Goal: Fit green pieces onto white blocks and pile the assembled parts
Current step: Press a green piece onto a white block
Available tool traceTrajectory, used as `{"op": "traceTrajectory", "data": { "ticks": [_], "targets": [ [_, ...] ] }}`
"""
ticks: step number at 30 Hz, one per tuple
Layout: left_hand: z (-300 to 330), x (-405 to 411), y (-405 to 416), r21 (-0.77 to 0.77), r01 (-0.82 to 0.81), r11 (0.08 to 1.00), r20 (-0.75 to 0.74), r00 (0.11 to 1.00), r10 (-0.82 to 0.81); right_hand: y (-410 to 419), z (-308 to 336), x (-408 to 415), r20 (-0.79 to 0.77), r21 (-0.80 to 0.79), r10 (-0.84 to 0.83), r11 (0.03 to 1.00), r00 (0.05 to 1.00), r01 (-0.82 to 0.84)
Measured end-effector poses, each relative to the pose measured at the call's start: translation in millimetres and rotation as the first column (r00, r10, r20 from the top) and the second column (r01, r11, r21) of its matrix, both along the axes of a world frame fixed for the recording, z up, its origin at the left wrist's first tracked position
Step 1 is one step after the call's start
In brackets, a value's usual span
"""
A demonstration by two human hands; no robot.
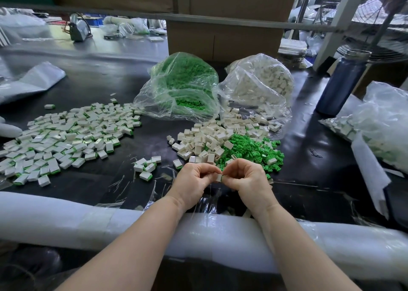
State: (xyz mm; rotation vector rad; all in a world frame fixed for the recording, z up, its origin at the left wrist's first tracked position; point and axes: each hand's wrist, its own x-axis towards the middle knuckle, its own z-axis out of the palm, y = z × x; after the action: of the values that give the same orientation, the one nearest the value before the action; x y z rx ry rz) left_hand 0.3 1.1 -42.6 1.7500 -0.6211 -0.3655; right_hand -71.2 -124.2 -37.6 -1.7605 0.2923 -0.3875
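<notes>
No readable writing showed on anything; faint print on the cardboard box [223, 10] was too blurred to make out. Two clear plastic bags stood at the back of the dark table [106, 80]: the green-piece bag [183, 85] to the left, the white-block bag [262, 80] to the right, touching each other. In front of them lay two loose heaps side by side, white blocks [209, 140] and green pieces [254, 149], each too many to count. The assembled pile [66, 133] spread well apart to the left, with six or so stray assembled parts [146, 165] nearer the hands. One dark blue bottle [342, 83] stood upright to the right. Both forearms crossed the padded white table edge [66, 220]. The left hand [194, 180] and right hand [247, 178] met fingertip to fingertip, fingers curled, together pinching one white block [218, 177]; a sliver of green possibly showed at its right side. The block was held just above the table, near the green heap.
</notes>
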Motion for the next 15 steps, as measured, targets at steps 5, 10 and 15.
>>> {"op": "traceTrajectory", "data": {
  "ticks": [5,10,15],
  "targets": [
    [1.3,-2.2,-0.8,0.024,0.014,1.0,0.018,1.0,-0.015,-0.3,0.6,-0.7,-0.005,0.013,0.02,1.0,1.0,-0.02],
    [2.6,-3.4,-0.8,0.066,0.03,0.997,0.045,0.998,-0.033,-0.9,1.5,-1.4,-0.017,0.011,0.033,0.999,0.999,-0.033],
    [1.6,-3.2,-0.7,0.031,-0.005,1.0,0.068,0.998,0.003,-1.4,1.4,-0.7,-0.002,0.022,-0.001,1.0,1.0,0.001]
  ]
}}
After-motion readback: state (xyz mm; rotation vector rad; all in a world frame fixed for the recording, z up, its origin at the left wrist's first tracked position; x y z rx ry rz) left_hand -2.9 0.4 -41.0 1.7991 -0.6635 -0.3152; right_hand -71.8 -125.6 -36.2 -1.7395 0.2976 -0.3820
